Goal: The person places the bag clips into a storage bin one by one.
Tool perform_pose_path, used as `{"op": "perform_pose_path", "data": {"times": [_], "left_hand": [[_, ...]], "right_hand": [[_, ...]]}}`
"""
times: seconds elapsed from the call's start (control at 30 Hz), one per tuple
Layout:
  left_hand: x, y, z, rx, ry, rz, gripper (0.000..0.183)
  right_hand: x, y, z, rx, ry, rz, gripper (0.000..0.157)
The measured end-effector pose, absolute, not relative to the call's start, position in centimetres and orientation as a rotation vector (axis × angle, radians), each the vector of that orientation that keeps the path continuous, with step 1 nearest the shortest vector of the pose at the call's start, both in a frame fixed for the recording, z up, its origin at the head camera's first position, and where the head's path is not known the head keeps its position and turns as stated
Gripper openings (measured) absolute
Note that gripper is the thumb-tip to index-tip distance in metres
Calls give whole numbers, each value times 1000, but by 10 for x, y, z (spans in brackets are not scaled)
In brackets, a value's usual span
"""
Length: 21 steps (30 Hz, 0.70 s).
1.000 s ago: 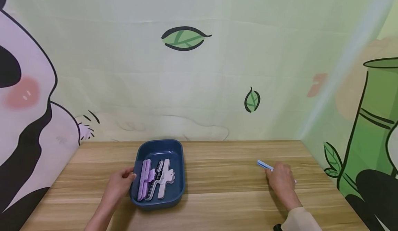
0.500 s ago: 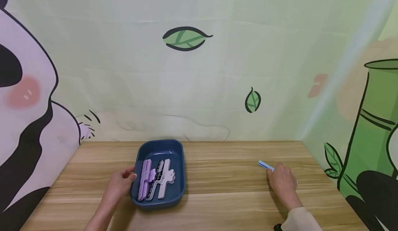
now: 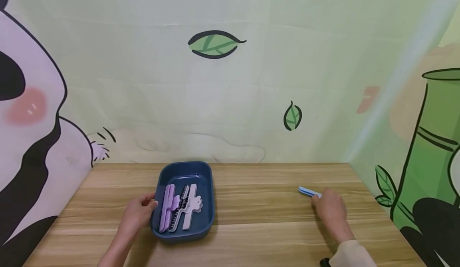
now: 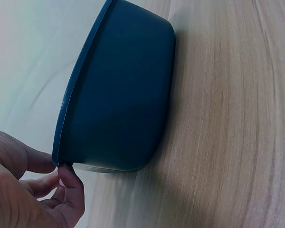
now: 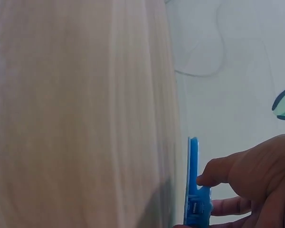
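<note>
A dark blue rectangular tub (image 3: 211, 195) stands on the wooden table, left of centre. My left hand (image 3: 136, 215) pinches its left rim between thumb and fingers, as the tub wall (image 4: 118, 90) in the left wrist view also shows. Inside lie a purple clip (image 3: 167, 211) and a white clip (image 3: 190, 211) with a scalloped grip; a black toothed strip shows between them. Far to the right, my right hand (image 3: 331, 210) holds a light blue clip (image 3: 308, 192) low over the table. In the right wrist view its spring shows, with my thumb (image 5: 216, 172) against it.
The wood-grain table (image 3: 251, 231) reaches back to a pale green cloth backdrop (image 3: 251, 99) printed with a panda, leaves and bamboo. Bare tabletop lies between the tub and the right hand.
My right hand has shifted slightly right and toward me, and more of the blue clip's far end shows. The left hand and the tub keep their places.
</note>
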<state>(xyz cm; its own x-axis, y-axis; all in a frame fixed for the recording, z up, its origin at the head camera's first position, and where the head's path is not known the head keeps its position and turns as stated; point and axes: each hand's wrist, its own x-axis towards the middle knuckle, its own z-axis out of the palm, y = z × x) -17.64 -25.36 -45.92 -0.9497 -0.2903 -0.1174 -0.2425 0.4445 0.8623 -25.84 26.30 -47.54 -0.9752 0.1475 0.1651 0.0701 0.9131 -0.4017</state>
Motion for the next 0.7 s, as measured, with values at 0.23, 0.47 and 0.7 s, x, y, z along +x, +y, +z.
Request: {"op": "perform_pose_path", "data": {"times": [0.23,0.47,0.7], "left_hand": [[-177,-255,-460,448,-2621,-1551,41],[-177,-255,-461,438,-2614,-1558,40],[-177,-255,-460,450,-2617,-1565,40]], "right_hand": [[-258,270,-464,-156,-2827,649,26],[-257,276,-450,-111,-2808,662,32],[-253,283,-433,-118,-2835,709,35]]}}
